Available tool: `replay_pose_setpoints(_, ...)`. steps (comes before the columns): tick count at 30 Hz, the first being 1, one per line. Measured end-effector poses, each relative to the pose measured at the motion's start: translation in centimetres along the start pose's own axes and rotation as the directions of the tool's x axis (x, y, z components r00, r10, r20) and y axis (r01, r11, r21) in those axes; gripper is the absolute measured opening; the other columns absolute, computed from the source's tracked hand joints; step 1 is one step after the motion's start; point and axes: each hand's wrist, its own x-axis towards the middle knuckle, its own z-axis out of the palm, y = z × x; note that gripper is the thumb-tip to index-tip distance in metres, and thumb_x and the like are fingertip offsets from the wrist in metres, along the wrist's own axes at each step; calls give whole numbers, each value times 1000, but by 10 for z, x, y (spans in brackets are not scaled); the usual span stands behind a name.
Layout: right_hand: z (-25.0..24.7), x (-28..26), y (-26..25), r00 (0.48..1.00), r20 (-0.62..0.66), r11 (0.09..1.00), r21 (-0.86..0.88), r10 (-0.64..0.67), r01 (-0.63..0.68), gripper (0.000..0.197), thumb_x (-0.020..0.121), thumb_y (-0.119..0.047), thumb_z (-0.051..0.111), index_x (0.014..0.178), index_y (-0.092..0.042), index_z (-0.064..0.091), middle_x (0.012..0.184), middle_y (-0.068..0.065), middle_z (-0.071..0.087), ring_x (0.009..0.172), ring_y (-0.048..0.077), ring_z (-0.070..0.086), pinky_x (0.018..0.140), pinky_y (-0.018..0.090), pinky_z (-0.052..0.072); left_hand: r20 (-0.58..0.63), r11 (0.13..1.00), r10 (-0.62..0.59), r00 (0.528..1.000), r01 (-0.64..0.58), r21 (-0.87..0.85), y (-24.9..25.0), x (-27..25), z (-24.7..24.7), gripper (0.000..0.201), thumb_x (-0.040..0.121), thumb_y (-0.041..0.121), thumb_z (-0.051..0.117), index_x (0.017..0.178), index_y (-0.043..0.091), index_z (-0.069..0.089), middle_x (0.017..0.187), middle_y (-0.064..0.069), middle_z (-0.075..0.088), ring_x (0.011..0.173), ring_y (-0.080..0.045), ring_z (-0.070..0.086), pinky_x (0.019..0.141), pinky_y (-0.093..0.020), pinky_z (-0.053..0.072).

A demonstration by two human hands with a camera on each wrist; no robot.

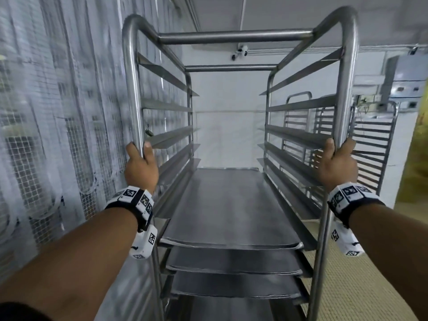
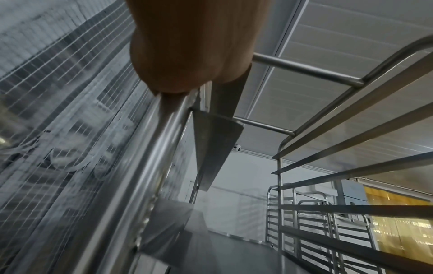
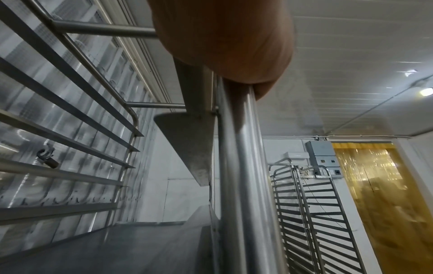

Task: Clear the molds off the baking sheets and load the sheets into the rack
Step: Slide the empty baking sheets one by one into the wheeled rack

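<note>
The left hand (image 1: 141, 166) wraps its fingers around the near left post of the rack (image 1: 234, 37), and the right hand (image 1: 339, 163) wraps around the near right post, likely so the rack can be steered. Three baking sheets (image 1: 229, 205) sit on the lower rails, flat and bare. The upper rails hold nothing, so more sheets can go in.

The steel rack (image 1: 345, 93) carries three stacked-level baking sheets (image 1: 229, 205), perhaps a fourth below, blurred.
</note>
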Motion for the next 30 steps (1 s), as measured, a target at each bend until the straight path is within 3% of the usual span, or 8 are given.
replay_pose_setpoints(5, 22, 12, 15, 996, -87, 1000, -17, 23, -24, 53, 100, -60, 27, 108, -8, 35, 83, 30, 60, 74, 47, 60, 65, 46, 45, -103, 993, 113, 988, -115, -10, -10, 5, 14, 49, 105, 47, 36, 126, 4, 44, 82, -24, 69, 71, -45, 66, 54, -38, 44)
replay_pose_setpoints(9, 35, 23, 25, 998, -54, 999, -1, 44, -44, 53, 100, -61, 29, 105, -9, 36, 84, 26, 58, 75, 43, 58, 66, 48, 46, -71, 996, 84, 994, -86, -18, -9, 4, 27, 47, 105, 43, 37, 127, 3, 44, 83, -23, 68, 72, -44, 65, 57, -35, 39)
replay_pose_setpoints(12, 50, 27, 39, 998, -13, 997, 41, 68, -67, 48, 103, -54, 31, 105, -6, 37, 86, 26, 55, 75, 39, 54, 66, 43, 39, -52, 994, 108, 993, -109, -13, -16, 6, 46, 44, 105, 47, 35, 122, 6, 42, 75, -15, 65, 65, -40, 64, 54, -35, 42)
replay_pose_setpoints(14, 59, 20, 52, 996, 14, 994, 60, 88, -89, 48, 102, -55, 32, 104, -8, 37, 86, 27, 57, 74, 40, 57, 65, 44, 43, -30, 994, 106, 994, -106, 12, -22, 5, 55, 44, 104, 46, 36, 121, 6, 40, 70, -10, 61, 61, -39, 63, 52, -33, 40)
replay_pose_setpoints(19, 92, 24, 75, 991, 30, 990, 33, 134, -135, 53, 94, -71, 26, 96, -19, 32, 82, 24, 57, 72, 40, 59, 69, 51, 52, -22, 991, 132, 991, -131, 31, -33, 9, 88, 44, 104, 46, 35, 123, 7, 37, 72, -20, 64, 61, -42, 62, 53, -36, 40)
replay_pose_setpoints(22, 112, 36, 84, 991, 30, 991, 29, 128, -128, 52, 96, -68, 27, 97, -16, 32, 80, 24, 57, 71, 41, 59, 68, 51, 51, -42, 988, 152, 988, -151, 31, -37, 14, 107, 45, 105, 43, 37, 123, 2, 40, 74, -22, 65, 63, -43, 63, 53, -35, 38)
replay_pose_setpoints(25, 128, 43, 86, 992, 37, 991, 54, 118, -120, 49, 98, -63, 30, 98, -14, 33, 78, 23, 56, 71, 41, 60, 66, 48, 50, -43, 984, 172, 984, -170, 46, -46, 24, 125, 54, 103, 51, 33, 126, 3, 39, 76, -20, 66, 63, -42, 63, 54, -41, 46)
replay_pose_setpoints(30, 157, 49, 88, 993, 78, 992, 87, 88, -95, 48, 104, -44, 38, 113, 3, 41, 84, 16, 45, 77, 28, 45, 69, 39, 36, -83, 991, 108, 991, -101, 88, -63, 48, 155, 59, 102, 57, 29, 129, 5, 37, 76, -23, 63, 63, -41, 60, 54, -43, 45)
